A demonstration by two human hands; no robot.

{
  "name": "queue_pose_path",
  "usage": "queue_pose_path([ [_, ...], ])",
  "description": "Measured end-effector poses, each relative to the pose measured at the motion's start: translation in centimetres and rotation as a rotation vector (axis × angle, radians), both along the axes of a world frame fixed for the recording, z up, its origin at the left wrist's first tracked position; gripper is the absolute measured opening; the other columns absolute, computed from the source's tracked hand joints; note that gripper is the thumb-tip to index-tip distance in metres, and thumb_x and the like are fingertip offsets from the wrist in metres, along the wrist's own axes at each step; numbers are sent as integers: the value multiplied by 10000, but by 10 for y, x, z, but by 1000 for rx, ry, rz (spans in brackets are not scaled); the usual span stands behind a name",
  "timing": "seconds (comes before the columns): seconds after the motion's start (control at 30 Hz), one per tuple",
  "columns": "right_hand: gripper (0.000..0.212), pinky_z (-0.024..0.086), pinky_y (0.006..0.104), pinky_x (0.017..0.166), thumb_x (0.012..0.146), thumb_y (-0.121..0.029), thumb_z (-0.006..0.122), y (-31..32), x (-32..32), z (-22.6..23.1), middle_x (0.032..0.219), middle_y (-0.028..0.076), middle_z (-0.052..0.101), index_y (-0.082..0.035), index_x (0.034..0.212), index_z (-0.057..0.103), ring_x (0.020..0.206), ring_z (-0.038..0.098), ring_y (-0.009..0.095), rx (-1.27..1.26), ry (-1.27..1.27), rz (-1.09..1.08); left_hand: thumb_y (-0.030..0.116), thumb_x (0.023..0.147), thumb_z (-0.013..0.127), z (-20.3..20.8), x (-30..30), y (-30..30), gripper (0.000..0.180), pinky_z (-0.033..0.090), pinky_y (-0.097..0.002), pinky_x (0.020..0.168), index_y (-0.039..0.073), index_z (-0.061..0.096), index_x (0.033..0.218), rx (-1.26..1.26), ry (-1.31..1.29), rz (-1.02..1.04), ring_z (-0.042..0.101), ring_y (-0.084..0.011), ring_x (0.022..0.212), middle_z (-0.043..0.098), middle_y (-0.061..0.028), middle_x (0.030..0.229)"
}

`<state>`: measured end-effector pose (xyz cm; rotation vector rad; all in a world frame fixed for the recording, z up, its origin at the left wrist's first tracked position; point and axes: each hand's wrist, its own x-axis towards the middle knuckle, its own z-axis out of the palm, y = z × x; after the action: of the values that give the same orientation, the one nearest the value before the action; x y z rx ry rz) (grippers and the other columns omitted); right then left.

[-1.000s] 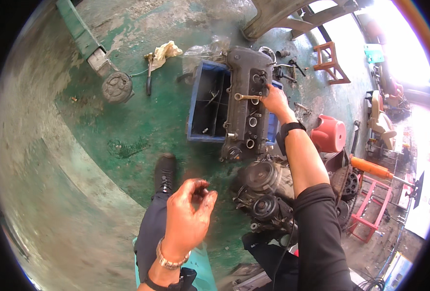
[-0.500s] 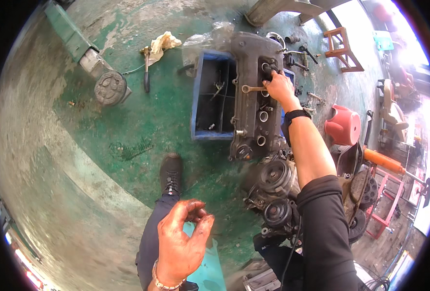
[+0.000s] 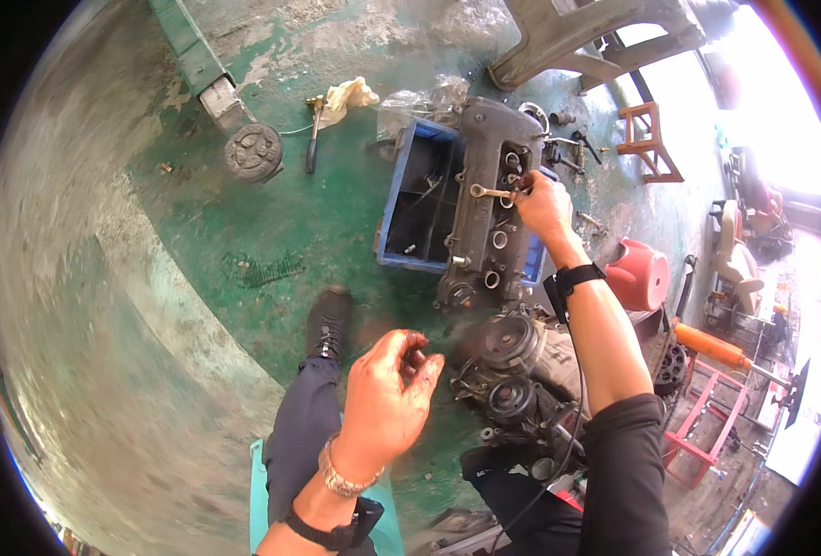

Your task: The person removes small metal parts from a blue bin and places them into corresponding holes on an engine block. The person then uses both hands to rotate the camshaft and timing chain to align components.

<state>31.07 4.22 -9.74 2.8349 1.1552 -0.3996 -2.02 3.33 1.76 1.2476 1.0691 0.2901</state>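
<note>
My right hand (image 3: 545,202) reaches over a dark grey engine valve cover (image 3: 476,226) with a row of round holes. Its fingers close on the right end of a ring-ended metal rod (image 3: 492,192), which lies across the cover. What the fingertips cover is hidden. My left hand (image 3: 394,394) hovers above my knee, its stained fingers loosely bent and the thumb apart from them. Nothing shows in it. Under the cover stands a blue divided crate (image 3: 392,218), with a few small metal parts in its compartments.
An engine with round pulleys (image 3: 509,341) sits near my right leg. A red stool (image 3: 638,275), a small wooden stool (image 3: 650,144) and an orange cylinder (image 3: 710,343) stand to the right. Far left are a hammer (image 3: 313,139), a rag (image 3: 346,98) and a green lift arm (image 3: 186,42).
The view has shifted, and the scene sits lower. My right hand has drawn back slightly along the cover to the rod's end. My left hand has moved up and right, still loosely bent.
</note>
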Motion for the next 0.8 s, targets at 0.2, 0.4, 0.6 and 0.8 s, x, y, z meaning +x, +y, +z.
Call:
queue_pose_path([
  [0.2,343,513,452,742,770,-240,709,-11,-78,105,840,234,658,-4,986,586,852,643,408,-18,255,308,79,833,679,-1,-4,-4,204,491,-284,686,-27,608,992,68,-14,-15,575,-109,712,642,-61,776],
  [0.4,397,513,490,731,822,-216,675,-78,-149,189,883,273,654,13,1104,515,855,642,443,-114,639,367,-34,780,705,-8,-3,-15,586,490,-237,703,18,517,1332,-222,-276,-189,563,-73,805,584,-37,1053],
  [0.6,419,515,409,785,785,-225,755,-122,-156,217,931,198,671,5,1080,566,888,663,332,28,795,95,-55,802,676,0,9,-29,409,497,-254,800,-26,607,1203,-142,-439,-373,586,-98,883,614,-46,1041],
  [0.8,374,535,368,790,822,-156,732,-150,-153,225,926,203,692,34,1090,554,885,689,276,114,776,49,-57,809,675,14,18,-36,301,495,-269,854,-44,652,1109,-168,-455,-386,605,-125,953,630,-47,1008],
])
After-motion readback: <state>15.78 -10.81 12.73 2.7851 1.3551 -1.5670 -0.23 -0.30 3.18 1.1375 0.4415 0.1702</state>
